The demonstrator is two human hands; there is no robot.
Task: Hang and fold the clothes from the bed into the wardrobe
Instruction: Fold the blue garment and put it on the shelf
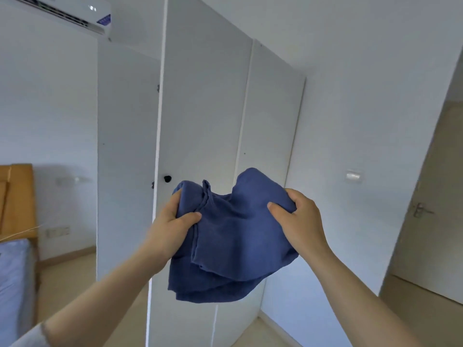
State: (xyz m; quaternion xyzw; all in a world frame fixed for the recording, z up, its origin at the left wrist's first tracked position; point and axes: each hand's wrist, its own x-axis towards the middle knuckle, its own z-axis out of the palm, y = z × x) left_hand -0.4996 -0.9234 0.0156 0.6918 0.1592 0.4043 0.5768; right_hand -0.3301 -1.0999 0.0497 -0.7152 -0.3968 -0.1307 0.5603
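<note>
I hold a folded blue garment (233, 241) up in front of the white wardrobe (200, 108). My left hand (172, 221) grips its left edge, thumb on top and fingers curled under. My right hand (298, 216) grips its right edge the same way. The cloth sags between my hands and hangs below them in several layers. The wardrobe door in front of me is swung partly open, and it has a small black knob (167, 178). The wardrobe's inside is hidden by the doors.
A bed with a blue sheet (12, 279) and a wooden headboard (17, 196) sits at the far left. An air conditioner (75, 13) hangs high on the left wall. A room door with a metal handle (421, 209) stands at the right.
</note>
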